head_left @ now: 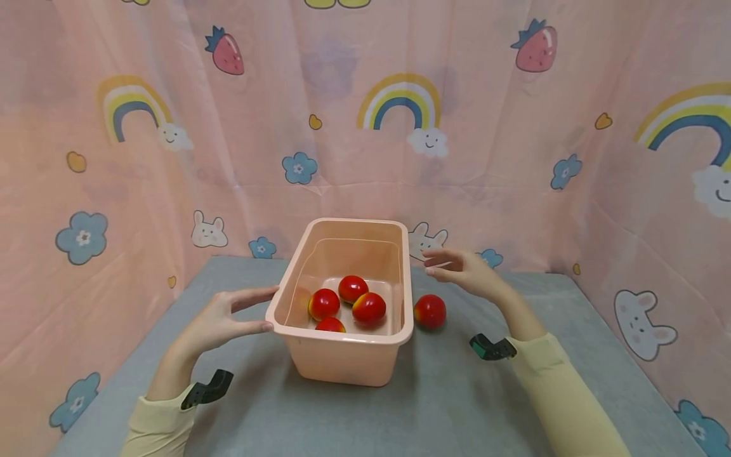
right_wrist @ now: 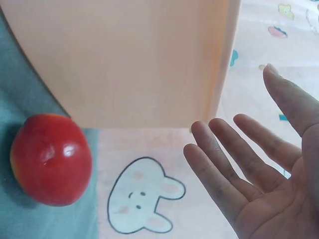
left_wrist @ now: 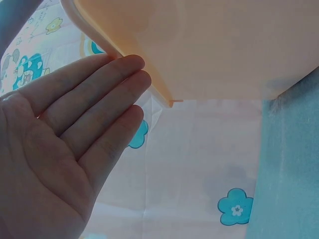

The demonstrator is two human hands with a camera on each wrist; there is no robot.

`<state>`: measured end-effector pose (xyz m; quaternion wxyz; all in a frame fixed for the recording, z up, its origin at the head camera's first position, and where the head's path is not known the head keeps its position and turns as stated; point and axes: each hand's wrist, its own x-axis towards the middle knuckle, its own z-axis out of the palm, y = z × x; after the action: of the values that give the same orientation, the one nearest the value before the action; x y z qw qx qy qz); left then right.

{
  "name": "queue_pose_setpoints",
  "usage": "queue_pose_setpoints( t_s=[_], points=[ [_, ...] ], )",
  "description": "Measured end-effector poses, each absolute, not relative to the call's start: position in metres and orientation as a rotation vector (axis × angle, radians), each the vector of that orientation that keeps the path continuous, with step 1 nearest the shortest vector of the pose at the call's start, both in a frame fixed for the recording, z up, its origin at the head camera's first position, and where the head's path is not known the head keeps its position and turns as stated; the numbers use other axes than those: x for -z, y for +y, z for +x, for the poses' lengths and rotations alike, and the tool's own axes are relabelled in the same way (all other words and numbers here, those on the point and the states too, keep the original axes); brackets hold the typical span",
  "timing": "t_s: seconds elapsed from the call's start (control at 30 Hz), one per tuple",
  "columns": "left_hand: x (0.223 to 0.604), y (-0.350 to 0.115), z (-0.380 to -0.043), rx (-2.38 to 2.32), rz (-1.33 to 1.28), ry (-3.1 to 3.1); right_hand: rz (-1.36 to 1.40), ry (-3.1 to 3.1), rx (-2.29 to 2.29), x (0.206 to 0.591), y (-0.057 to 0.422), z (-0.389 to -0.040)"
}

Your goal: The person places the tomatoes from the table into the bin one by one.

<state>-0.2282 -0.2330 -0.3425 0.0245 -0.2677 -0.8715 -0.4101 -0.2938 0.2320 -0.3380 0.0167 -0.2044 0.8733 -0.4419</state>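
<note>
A peach-coloured plastic bin [head_left: 348, 357] stands mid-table with several red, yellow-tinged fruits [head_left: 368, 309] on its floor. My left hand [head_left: 219, 324] touches the bin's left rim, its fingers straight along the outside in the left wrist view. On the right, my right hand [head_left: 465, 273] hovers beside the bin with loosely extended fingers and nothing in them. One more red fruit [head_left: 430, 311] lies on the table against the bin's right side, below and nearer than that hand. The right wrist view shows this fruit [right_wrist: 51, 159] large, apart from the fingers [right_wrist: 214, 186].
A grey cloth-covered table [head_left: 468, 406] carries everything. Behind it and along both sides hangs a pink curtain [head_left: 257, 152] printed with rainbows, strawberries, flowers and rabbits. Each sleeve cuff has a small dark device [head_left: 492, 348] on it.
</note>
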Motion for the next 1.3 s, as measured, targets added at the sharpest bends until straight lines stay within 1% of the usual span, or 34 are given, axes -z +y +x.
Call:
queue_pose_setpoints(
  t_s=[0.4, 0.53, 0.77, 1.3],
  points=[
    [0.343, -0.233, -0.229, 1.263, -0.823, -2.697, -0.495, 2.705, 1.389, 0.357, 0.247, -0.292],
    [0.343, -0.233, -0.229, 1.252, -0.814, -2.701, -0.478, 2.712, 1.381, 0.366, 0.253, -0.294],
    [0.344, -0.233, -0.228, 1.254, -0.798, -2.709, -0.368, 2.708, 1.369, 0.383, 0.258, -0.296],
    [0.344, -0.234, -0.229, 1.278, -0.815, -2.699, -0.364, 2.678, 1.393, 0.411, 0.268, -0.297]
  ],
)
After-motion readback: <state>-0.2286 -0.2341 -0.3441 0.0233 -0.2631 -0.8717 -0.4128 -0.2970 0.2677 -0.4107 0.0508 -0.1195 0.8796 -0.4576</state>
